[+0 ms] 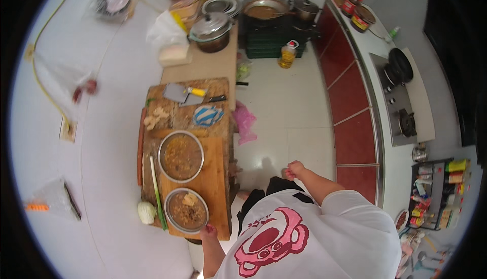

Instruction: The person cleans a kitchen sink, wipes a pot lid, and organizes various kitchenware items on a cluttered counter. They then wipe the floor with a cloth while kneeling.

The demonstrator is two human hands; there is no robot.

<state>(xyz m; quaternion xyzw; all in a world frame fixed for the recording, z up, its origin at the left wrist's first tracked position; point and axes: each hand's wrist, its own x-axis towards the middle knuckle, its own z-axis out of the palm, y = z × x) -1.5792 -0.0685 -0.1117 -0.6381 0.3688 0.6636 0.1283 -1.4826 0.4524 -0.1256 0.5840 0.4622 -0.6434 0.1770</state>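
Note:
On a wooden board [215,187] stand two round metal bowls. My left hand [209,233] is at the rim of the nearer metal bowl [187,211], which holds brownish liquid with pale and dark pieces; whether its fingers grip the rim is not plain. The farther metal bowl [181,156] holds a similar liquid with yellowish bits. A green onion [156,191] lies left of the bowls, beside a pale cabbage [146,213]. My right hand [295,170] hangs over the floor, away from the bowls, with fingers curled; no object shows in it.
Beyond the bowls lie ginger [156,117], a cleaver [179,93], a knife with a black handle [217,98] and a blue-and-white cloth [208,116]. Farther off stand a lidded pot [211,32], a wok [262,9] and an oil bottle [288,54]. Red cabinets [352,104] line the right side.

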